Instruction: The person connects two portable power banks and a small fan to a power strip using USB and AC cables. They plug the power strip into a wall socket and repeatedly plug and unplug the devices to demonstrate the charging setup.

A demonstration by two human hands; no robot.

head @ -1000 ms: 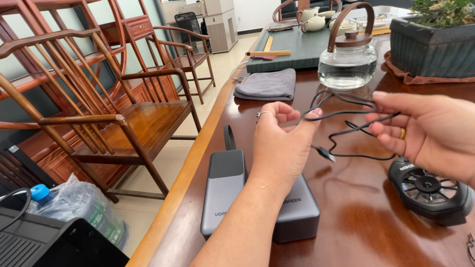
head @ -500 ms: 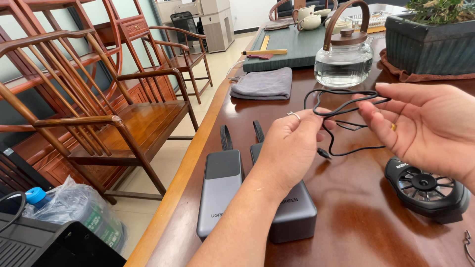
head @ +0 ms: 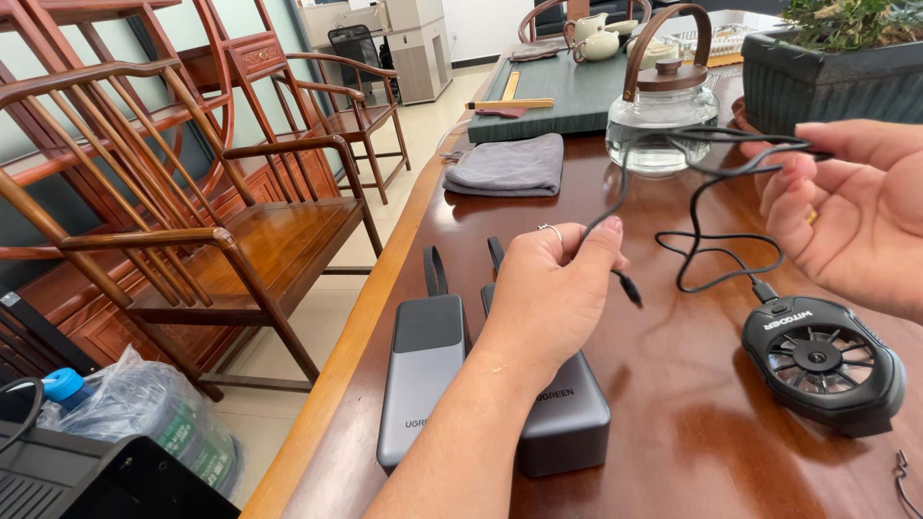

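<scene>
Hands stretching a black cable over the dark wooden surface point(head: 673, 423).
Nearest us, two grey power banks point(head: 423, 370) lie side by side under our left forearm, a round black cooling fan point(head: 823, 363) to the right. Our left hand point(head: 548, 288) pinches the black cable point(head: 707, 207) near its free plug, grip tight on it; our right hand point(head: 851, 207) holds the cable higher, fingers curled round a loop. The other end meets the fan. Beyond sit a folded grey cloth point(head: 505, 165) and a glass kettle point(head: 663, 115).
</scene>
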